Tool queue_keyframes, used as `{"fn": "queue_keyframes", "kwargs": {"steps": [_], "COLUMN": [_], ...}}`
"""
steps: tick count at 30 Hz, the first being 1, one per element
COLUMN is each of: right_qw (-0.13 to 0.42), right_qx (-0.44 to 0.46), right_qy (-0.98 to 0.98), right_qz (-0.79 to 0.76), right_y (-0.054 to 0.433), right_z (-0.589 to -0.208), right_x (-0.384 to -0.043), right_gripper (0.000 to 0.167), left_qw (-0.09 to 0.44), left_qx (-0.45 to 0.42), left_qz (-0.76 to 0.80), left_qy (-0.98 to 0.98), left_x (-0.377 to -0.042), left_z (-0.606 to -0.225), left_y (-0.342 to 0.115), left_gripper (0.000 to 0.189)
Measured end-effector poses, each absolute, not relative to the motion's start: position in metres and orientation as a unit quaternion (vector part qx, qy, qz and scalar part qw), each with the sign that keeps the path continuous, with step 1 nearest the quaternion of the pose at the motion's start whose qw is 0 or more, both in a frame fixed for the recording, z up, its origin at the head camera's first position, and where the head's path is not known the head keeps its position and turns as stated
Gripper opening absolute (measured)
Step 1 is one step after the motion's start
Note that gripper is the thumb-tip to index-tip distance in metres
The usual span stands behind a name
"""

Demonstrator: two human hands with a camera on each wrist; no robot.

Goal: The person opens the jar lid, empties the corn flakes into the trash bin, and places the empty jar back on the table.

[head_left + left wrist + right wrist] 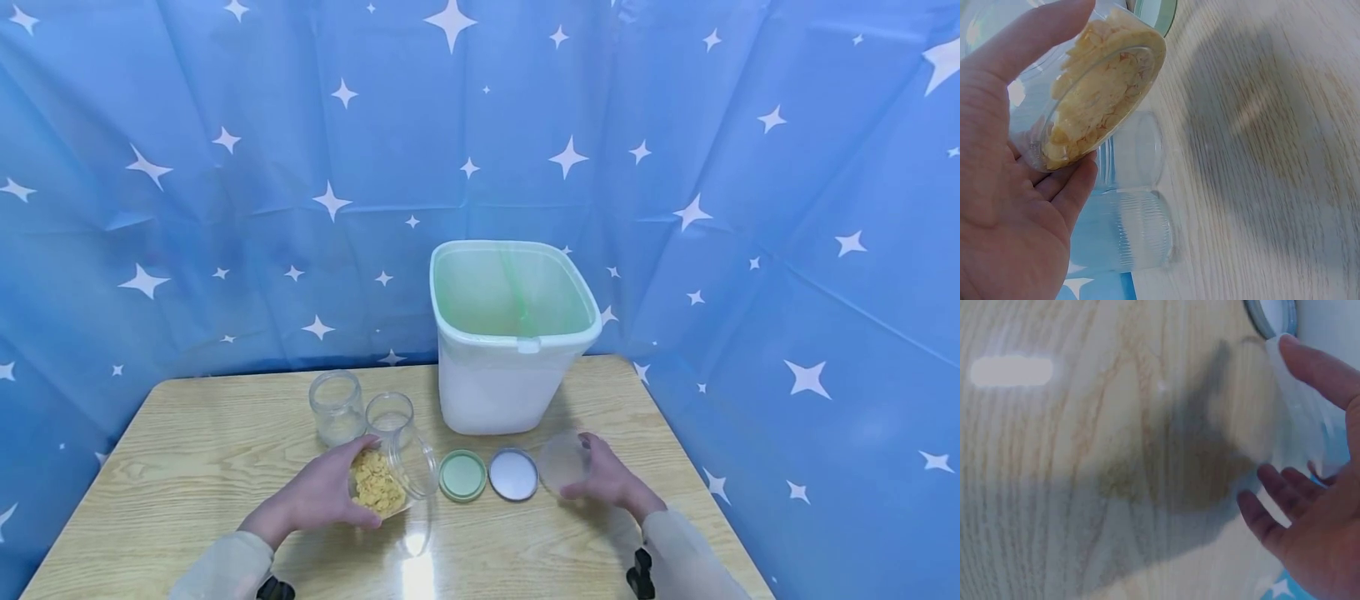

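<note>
My left hand (326, 493) grips a clear jar (414, 465) round its side. That jar is tilted, its mouth toward the right, with yellow flakes (377, 483) gathered near its base. In the left wrist view the flakes show through the round bottom of the jar (1100, 94). At the right, my right hand (609, 477) holds a translucent whitish lid (561, 463) by its edge, thumb and fingers on either side. The right wrist view catches only part of this lid (1294, 403), pale against the background.
Two clear jars stand behind my left hand: a ribbed one (336, 408) and a smaller one (388, 408). A green-rimmed lid (462, 476) and a grey-rimmed lid (513, 475) lie between my hands. A tall white bin (495, 383) stands behind them on the wooden table (210, 442).
</note>
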State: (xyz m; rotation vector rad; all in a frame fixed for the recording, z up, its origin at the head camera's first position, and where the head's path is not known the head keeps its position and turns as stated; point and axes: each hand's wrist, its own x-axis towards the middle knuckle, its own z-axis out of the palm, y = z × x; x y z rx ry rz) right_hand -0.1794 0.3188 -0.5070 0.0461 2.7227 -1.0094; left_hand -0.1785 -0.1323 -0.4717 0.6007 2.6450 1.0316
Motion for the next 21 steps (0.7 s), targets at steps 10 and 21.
{"fn": "queue_keyframes", "kwargs": {"steps": [10,21], "right_qw": [0.117,0.132], "right_qx": [0.013,0.024], "right_qy": [0.975,0.979], "right_qz": [-0.189,-0.154], "right_y": [0.32,0.32], "right_z": [-0.516,-0.517], "right_x": [-0.173,-0.171], "right_gripper": [0.105,0.109], "left_qw": [0.112,0.114], "left_qx": [0.203,0.194], "left_qz": [0.356,0.356], "left_qy": [0.905,0.907], "left_x": [-0.177,-0.177], "left_z": [-0.464,-0.462], "left_y": [-0.132,-0.133], "left_gripper": [0.117,0.12]}}
